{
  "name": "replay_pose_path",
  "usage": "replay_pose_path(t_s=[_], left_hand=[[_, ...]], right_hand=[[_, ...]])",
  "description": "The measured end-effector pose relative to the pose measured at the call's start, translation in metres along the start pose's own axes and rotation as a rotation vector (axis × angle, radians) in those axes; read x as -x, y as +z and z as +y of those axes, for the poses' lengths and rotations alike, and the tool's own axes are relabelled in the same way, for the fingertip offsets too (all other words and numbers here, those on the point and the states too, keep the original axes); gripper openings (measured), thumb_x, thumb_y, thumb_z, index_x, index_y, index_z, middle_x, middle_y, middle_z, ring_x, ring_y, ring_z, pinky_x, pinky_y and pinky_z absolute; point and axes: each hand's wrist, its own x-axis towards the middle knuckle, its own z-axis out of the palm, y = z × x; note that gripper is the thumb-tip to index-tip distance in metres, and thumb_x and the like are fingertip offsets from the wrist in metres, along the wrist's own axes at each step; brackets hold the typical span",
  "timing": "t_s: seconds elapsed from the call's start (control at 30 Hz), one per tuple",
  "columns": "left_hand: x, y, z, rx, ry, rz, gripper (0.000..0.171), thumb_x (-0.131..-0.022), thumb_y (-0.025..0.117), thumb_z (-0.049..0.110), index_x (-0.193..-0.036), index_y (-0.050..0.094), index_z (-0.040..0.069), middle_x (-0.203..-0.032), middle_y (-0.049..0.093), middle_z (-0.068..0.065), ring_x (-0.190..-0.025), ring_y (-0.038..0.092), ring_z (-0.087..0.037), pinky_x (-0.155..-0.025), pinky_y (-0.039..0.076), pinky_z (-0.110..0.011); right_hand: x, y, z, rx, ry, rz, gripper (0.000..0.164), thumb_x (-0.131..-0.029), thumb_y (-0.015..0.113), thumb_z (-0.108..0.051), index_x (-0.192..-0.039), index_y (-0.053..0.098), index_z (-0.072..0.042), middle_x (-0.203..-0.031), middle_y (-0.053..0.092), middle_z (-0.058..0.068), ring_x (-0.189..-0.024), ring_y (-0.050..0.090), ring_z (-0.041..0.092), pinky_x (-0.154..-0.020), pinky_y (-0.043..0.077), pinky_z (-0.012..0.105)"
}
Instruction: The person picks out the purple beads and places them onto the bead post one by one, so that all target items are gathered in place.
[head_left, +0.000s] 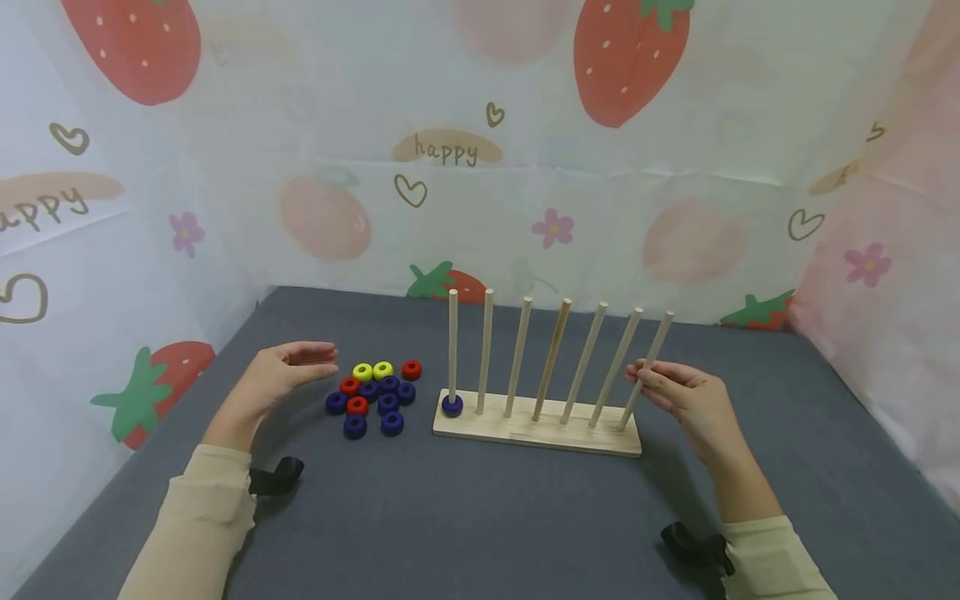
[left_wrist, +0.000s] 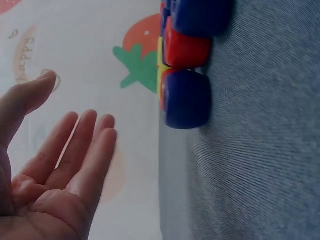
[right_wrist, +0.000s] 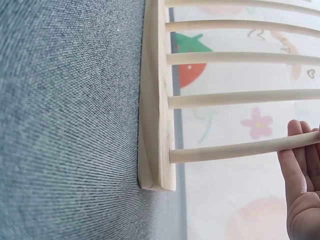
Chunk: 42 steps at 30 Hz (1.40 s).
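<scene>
Thumb and fingers of your right hand (head_left: 688, 404) close narrowly around the rightmost peg (head_left: 661, 335), pinching it about halfway up. Your left hand (head_left: 270, 379) hangs just left of the loose rings, its fingers extended and its thumb spread wide from them. Those rings lie in a loose cluster, small, chunky and glossy: seven blue rings (head_left: 388, 408), three red rings (head_left: 349, 392) and two yellow rings (head_left: 383, 375) on the far side. Right of them stands a pale wooden rack (head_left: 517, 427) with seven pegs in a row, the middle one darker; another blue ring sits at the foot of the leftmost peg. Gray cloth (head_left: 480, 525) lies underneath. Your left wrist view crops some rings and mostly hides the yellow ones; your right wrist view cuts off the peg tops and part of your hand.
</scene>
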Motion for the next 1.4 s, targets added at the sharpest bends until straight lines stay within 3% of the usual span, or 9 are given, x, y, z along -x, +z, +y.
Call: replay_pose_path(t_s=[0.13,0.27,0.4,0.57,0.87,1.4], left_hand=[[0.000,0.000,-0.005,-0.015,-0.018,-0.030,0.067,-0.091,0.072,0.039,-0.143,0.051,0.004,-0.145,0.054,-0.020,-0.127,0.056,-0.028,-0.115,0.032,-0.058],[-0.001,-0.001,-0.008,-0.022,-0.039,-0.065,0.066,-0.092,0.071,0.036,-0.145,0.049,0.003,-0.148,0.051,-0.020,-0.135,0.047,-0.036,-0.115,0.033,-0.056],[-0.001,-0.003,-0.010,-0.061,-0.044,-0.097,0.063,-0.093,0.070,0.033,-0.144,0.049,0.001,-0.147,0.051,-0.022,-0.134,0.048,-0.036,-0.113,0.037,-0.055],[-0.001,-0.002,-0.012,-0.104,-0.067,-0.144,0.063,-0.092,0.072,0.032,-0.141,0.051,-0.001,-0.144,0.054,-0.022,-0.125,0.055,-0.031,-0.107,0.045,-0.050],[-0.004,0.001,-0.017,-0.120,-0.126,-0.151,0.056,-0.088,0.076,0.030,-0.133,0.061,0.001,-0.140,0.057,-0.022,-0.108,0.062,-0.015,-0.098,0.052,-0.038],[-0.006,0.005,-0.017,-0.171,-0.157,-0.141,0.051,-0.086,0.078,0.023,-0.127,0.064,-0.002,-0.127,0.067,-0.019,-0.108,0.062,-0.023,-0.098,0.049,-0.046]], right_hand=[[0.000,0.000,0.000,-0.005,-0.001,0.001,0.026,-0.092,0.071,-0.018,-0.114,0.073,-0.005,-0.099,0.076,-0.013,-0.098,0.072,0.002,-0.087,0.053,0.015],[0.000,0.000,-0.001,-0.017,-0.003,0.001,0.022,-0.092,0.071,-0.017,-0.112,0.075,-0.007,-0.099,0.076,-0.012,-0.098,0.072,0.002,-0.087,0.054,0.016],[0.000,0.001,0.000,-0.020,-0.009,-0.005,0.018,-0.093,0.071,-0.016,-0.109,0.076,-0.010,-0.099,0.076,-0.012,-0.098,0.072,0.002,-0.087,0.054,0.016],[0.000,0.000,0.000,-0.012,-0.010,-0.007,0.026,-0.093,0.070,-0.017,-0.115,0.072,-0.003,-0.100,0.076,-0.012,-0.098,0.072,0.002,-0.088,0.054,0.016],[0.000,0.000,-0.001,-0.024,-0.005,-0.007,0.027,-0.092,0.071,-0.016,-0.115,0.072,-0.002,-0.099,0.076,-0.012,-0.098,0.072,0.003,-0.087,0.054,0.017],[0.000,0.000,0.000,-0.006,0.009,0.005,0.023,-0.091,0.072,-0.018,-0.112,0.075,-0.008,-0.099,0.076,-0.013,-0.098,0.072,0.002,-0.087,0.054,0.016]])
